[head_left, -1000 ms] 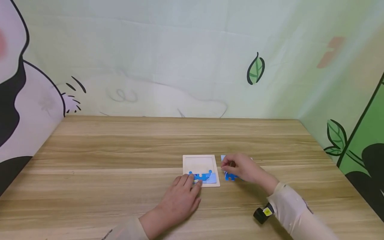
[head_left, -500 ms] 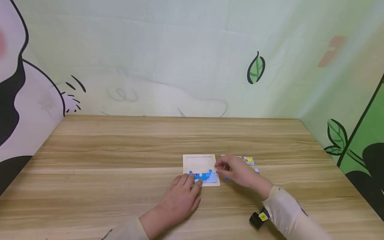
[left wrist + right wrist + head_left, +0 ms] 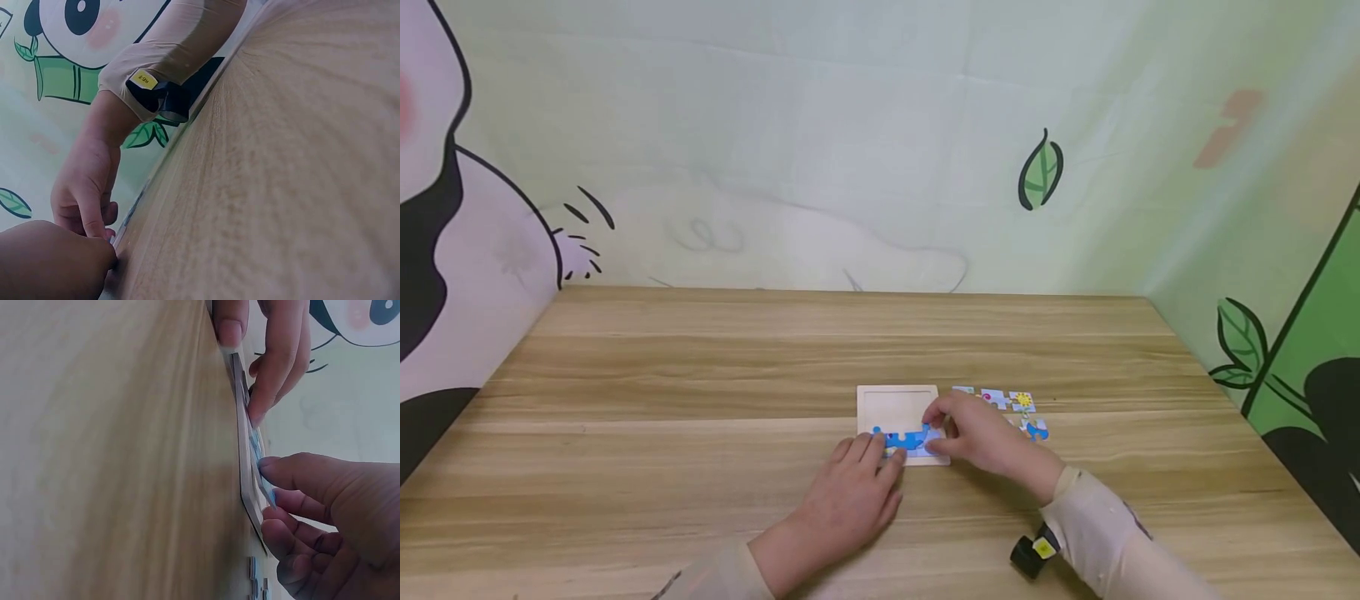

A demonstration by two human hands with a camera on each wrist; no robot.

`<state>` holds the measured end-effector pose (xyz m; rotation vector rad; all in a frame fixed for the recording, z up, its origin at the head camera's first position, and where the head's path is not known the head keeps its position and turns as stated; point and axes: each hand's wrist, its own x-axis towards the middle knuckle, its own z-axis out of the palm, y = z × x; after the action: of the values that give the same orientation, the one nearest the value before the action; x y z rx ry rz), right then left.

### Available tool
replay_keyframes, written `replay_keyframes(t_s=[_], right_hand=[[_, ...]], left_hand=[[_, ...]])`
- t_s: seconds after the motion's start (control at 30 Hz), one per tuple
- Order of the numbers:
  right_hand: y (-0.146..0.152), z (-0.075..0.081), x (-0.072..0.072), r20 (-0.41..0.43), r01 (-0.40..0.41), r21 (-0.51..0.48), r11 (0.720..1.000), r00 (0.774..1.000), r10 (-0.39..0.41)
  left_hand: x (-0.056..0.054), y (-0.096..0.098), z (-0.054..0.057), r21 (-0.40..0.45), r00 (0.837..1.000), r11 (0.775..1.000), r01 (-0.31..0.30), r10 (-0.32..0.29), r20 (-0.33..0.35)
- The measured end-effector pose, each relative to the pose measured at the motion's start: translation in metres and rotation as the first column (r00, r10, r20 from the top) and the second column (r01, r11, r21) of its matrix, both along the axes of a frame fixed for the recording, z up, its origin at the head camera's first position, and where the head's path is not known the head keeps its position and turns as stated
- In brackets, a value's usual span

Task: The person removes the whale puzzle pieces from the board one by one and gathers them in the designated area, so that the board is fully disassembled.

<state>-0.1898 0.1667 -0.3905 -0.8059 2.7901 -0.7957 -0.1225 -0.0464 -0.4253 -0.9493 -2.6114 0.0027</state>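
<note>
A shallow wooden puzzle tray (image 3: 860,407) lies on the table, with blue jigsaw pieces (image 3: 908,441) along its near side. My left hand (image 3: 847,504) rests its fingertips on the tray's near left corner and the pieces there. At the tray's right side, my right hand (image 3: 983,433) pinches a light blue jigsaw piece (image 3: 269,492) between thumb and fingers. Seen from the right wrist, that piece is tilted, its near end raised above the tray's edge (image 3: 241,444). The right fingers partly cover the tray's right rim in the head view.
Several loose jigsaw pieces (image 3: 993,399) lie right of the tray, among them one with a yellow sun (image 3: 1022,401) and a blue one (image 3: 1036,429). A black wrist camera (image 3: 1027,557) hangs under the right sleeve. A printed backdrop (image 3: 820,167) rises behind the wooden table (image 3: 700,367).
My right hand has moved left from the loose pieces to the tray's right side, uncovering the pieces with the sun and the blue shape. The left hand has stayed in place.
</note>
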Motion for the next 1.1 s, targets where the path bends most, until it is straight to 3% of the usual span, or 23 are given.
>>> replay_keyframes(t_s=[0.33,0.7,1.1], right_hand=[[-0.001,0.0,0.001,0.056,0.005,-0.023,1.0,0.998,-0.004],[0.001,-0.001,0.005,0.036,-0.007,-0.036,0.999,0.999,0.008],[-0.003,0.003,0.01,-0.094,-0.061,-0.052,0.997,0.994,0.056]], left_hand=[[0.0,0.002,0.0,-0.008,1.0,1.0,-0.007,0.007,0.011],[0.001,0.005,0.001,0.006,0.999,1.0,-0.01,0.01,0.03],[0.0,0.004,0.0,0.007,0.999,1.0,-0.02,0.02,0.025]])
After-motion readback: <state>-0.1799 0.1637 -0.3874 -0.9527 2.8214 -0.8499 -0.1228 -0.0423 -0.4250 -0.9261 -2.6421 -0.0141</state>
